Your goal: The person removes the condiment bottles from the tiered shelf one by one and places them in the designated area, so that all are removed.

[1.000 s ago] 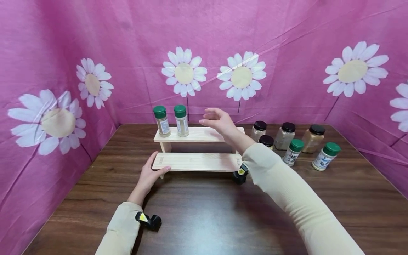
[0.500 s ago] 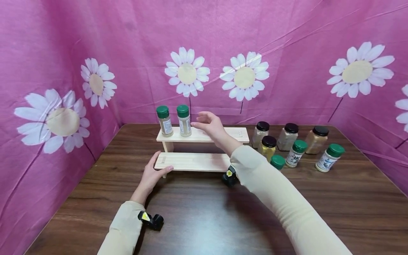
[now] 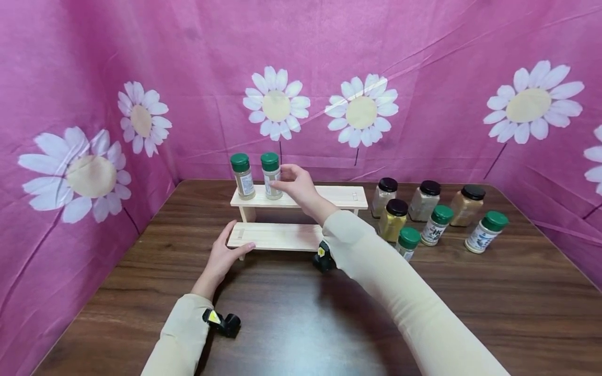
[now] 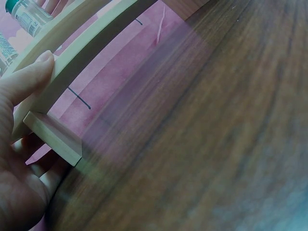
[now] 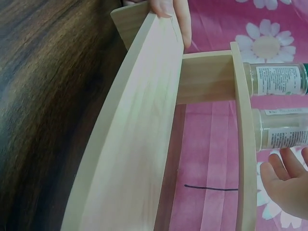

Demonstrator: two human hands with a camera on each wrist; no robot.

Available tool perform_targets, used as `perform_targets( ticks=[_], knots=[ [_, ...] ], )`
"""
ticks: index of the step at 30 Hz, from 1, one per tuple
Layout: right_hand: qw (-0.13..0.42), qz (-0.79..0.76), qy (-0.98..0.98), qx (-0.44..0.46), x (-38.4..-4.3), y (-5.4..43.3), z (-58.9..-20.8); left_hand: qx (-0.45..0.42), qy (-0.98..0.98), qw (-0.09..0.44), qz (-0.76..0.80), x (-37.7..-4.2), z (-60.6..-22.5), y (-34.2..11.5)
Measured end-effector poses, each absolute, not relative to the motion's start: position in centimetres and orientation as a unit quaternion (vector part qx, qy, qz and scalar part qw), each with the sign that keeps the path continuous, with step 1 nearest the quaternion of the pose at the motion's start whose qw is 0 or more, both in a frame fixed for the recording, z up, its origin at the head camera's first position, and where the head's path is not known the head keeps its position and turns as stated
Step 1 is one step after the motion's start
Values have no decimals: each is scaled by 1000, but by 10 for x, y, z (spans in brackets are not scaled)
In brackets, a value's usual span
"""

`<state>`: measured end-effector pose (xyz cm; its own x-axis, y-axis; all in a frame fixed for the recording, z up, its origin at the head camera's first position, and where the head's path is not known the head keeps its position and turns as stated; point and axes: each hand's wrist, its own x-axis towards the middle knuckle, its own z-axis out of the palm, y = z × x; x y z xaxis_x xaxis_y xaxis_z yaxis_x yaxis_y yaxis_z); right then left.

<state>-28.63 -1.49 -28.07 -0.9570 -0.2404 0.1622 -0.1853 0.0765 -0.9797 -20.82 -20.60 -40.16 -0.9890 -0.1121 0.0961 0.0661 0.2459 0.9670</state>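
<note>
A two-tier wooden rack (image 3: 273, 236) stands on the table. My left hand (image 3: 223, 257) grips the left end of its lower tier, thumb (image 4: 36, 77) over the front edge and fingers around the side. Two spice jars with green lids, the left jar (image 3: 243, 177) and the right jar (image 3: 271, 175), stand upright on the upper tier's left part. Beside the right jar is my right hand (image 3: 301, 189), thumb overlapping the jar's front and fingers bent loosely at its right side. In the right wrist view the fingertips (image 5: 274, 166) lie close to the jar; contact is unclear.
To the rack's right stand several black-lidded jars, among them a yellow-filled one (image 3: 393, 221) and a tan one (image 3: 467, 205). Green-lidded jars (image 3: 436, 225) stand among them, one partly behind the right sleeve (image 3: 376, 261). A pink flowered cloth (image 3: 320, 47) hangs behind the table (image 3: 282, 313).
My right hand has moved left along the upper tier to the right green-lidded jar. The left hand keeps its grip on the rack. The view has shifted slightly.
</note>
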Motion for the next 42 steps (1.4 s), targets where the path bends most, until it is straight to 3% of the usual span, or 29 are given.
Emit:
perform_targets(
  ticks=[21, 42],
  knots=[
    [-2, -649, 753, -108, -297, -32, -277, 17, -789, 71, -610, -208, -401, -207],
    [47, -681, 724, -105, -275, -13, -267, 20, -795, 70, -603, -209, -403, -208]
  ],
)
